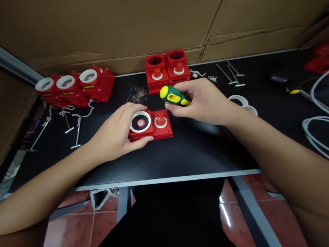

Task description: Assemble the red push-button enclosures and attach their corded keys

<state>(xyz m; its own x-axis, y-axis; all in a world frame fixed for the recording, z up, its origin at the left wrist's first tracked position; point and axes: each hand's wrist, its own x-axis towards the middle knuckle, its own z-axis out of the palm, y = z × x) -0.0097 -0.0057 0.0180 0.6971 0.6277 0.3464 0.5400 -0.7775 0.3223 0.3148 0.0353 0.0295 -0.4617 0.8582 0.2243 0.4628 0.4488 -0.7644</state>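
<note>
My left hand (pixel 118 132) grips the left end of a red alarm box (pixel 164 132), thumb along its near side and fingers over the far side. The box lies flat on the black tabletop (pixel 154 161). A white ring (pixel 132 124) surrounds its round black disc, and a clear red dome (pixel 160 120) sits at its right end. Above and right of the box, my right hand (pixel 203 103) is closed around a green and yellow screwdriver handle (pixel 174 96). The handle's butt points left; its shaft is hidden or blurred.
Two red boxes (pixel 161 73) stand at the back, and several with white rings (pixel 77 87) at the left. Metal T-bars (pixel 79 133) hang on strings there; others (pixel 232 73) lie back right. White rings (pixel 241 101) are behind my right wrist, white cable (pixel 316 130) far right.
</note>
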